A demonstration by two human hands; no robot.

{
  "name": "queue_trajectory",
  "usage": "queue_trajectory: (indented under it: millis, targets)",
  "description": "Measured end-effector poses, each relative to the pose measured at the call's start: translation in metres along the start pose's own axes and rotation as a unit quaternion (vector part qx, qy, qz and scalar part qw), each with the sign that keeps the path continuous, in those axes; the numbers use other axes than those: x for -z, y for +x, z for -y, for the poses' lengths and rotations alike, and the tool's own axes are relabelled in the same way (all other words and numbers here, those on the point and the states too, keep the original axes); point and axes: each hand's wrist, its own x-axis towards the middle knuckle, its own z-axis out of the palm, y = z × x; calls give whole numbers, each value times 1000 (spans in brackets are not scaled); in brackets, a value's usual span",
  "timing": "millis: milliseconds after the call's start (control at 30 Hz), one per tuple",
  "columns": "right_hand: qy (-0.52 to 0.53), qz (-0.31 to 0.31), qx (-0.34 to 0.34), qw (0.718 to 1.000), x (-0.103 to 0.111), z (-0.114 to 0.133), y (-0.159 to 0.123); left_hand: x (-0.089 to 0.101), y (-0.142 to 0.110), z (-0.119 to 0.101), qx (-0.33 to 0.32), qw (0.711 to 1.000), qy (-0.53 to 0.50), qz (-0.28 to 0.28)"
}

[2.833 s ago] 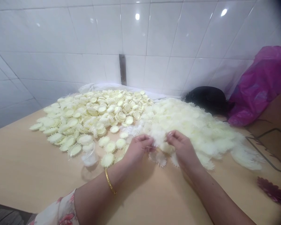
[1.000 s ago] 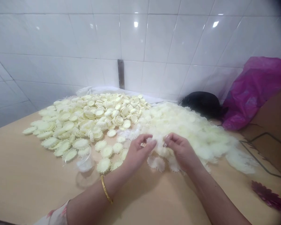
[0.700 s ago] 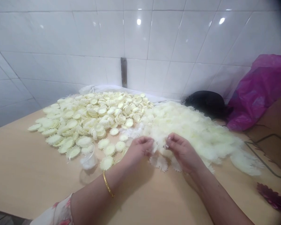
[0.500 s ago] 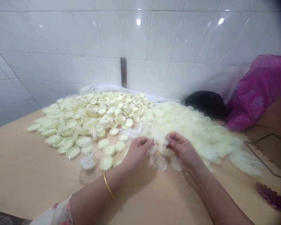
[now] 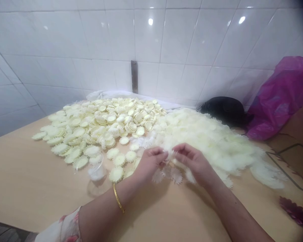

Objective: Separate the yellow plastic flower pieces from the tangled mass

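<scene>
My left hand (image 5: 148, 163) and my right hand (image 5: 193, 162) meet at the near edge of a loose heap of pale cream petal pieces (image 5: 212, 141). Both hands are closed in a pinch on one small frilled petal piece (image 5: 170, 155) held between their fingertips. Just below the hands, a few single petal pieces (image 5: 175, 174) lie flat on the wooden table (image 5: 40, 188). To the left spreads a wide layer of stacked cream flower discs (image 5: 101, 124). A gold bangle (image 5: 118, 198) sits on my left wrist.
A small clear plastic cup (image 5: 97, 171) stands left of my left hand. At the back right lie a black object (image 5: 224, 109) and a magenta plastic bag (image 5: 282, 97). A dark red petal piece (image 5: 295, 211) and a thin wire (image 5: 288, 168) are at the right. White tiled walls enclose the corner.
My hands have drawn closer together over the heap's near edge, the right hand moving left, and their fingertips now meet on a petal piece. A single petal piece now shows under my left hand.
</scene>
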Motion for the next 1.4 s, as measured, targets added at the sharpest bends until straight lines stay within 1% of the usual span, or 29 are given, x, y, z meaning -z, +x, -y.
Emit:
queue_trajectory:
  millis: [67,133,200,267,333,400,467,533,600,633,700,767,800,867,900,933,1000,1067,1100,1167,1233,1300,1333,1400]
  targets:
    - [-52,8,3,999,-3,2,-1,0,-1,1,-24,999,37,-17]
    - [-110,-2,20,994,-5,4,-2,-1,-2,2,-44,996,67,-32]
    - [-154,-29,42,987,-7,5,-3,0,-1,3,-53,995,77,-41]
    - [-192,-73,85,975,-7,4,-3,1,0,2,-38,997,60,-38]
    - [-235,-103,161,953,-6,2,-3,3,2,0,-7,999,27,-36]
    - [-284,-99,245,922,-5,-2,-2,6,4,-2,18,999,-12,-42]
    - [-330,-84,312,887,-4,-5,-2,8,5,-3,37,998,-37,-33]
    - [-362,-83,359,856,-4,-7,-2,8,5,-4,71,996,-47,-17]
    - [-379,-83,393,834,-4,-7,-2,6,3,-5,114,992,-53,3]
    - [-383,-78,405,827,-5,-7,-2,5,3,-6,126,990,-61,9]
    - [-381,-52,416,824,-6,-4,-3,3,3,-7,124,989,-83,9]
    - [-363,-17,408,838,-8,0,-5,3,4,-8,98,990,-97,-16]
    - [-347,1,394,851,-9,1,-6,5,5,-8,85,991,-95,-35]
    - [-299,29,352,887,-9,4,-7,8,6,-8,57,994,-73,-61]
    - [-270,29,325,906,-9,5,-8,9,6,-7,42,995,-54,-66]
    - [-243,17,294,924,-8,6,-8,10,6,-7,24,997,-31,-64]
    - [-205,-41,221,953,-6,7,-8,10,4,-6,-14,999,17,-46]
    - [-186,-100,142,967,-4,7,-6,7,2,-5,-50,997,59,-22]
    - [-174,-110,106,973,-4,7,-6,5,0,-5,-62,995,75,-13]
    - [-126,-85,48,987,-3,6,-4,2,-3,-4,-77,992,98,-3]
    - [-59,-23,3,998,-5,5,-3,1,-4,-4,-89,990,107,-5]
    - [4,38,-30,999,-7,4,-3,0,-5,-3,-102,989,108,-12]
    - [27,56,-39,997,-8,4,-3,0,-5,-2,-107,988,106,-14]
    - [53,66,-48,995,-10,3,-4,0,-5,-1,-111,989,95,-12]
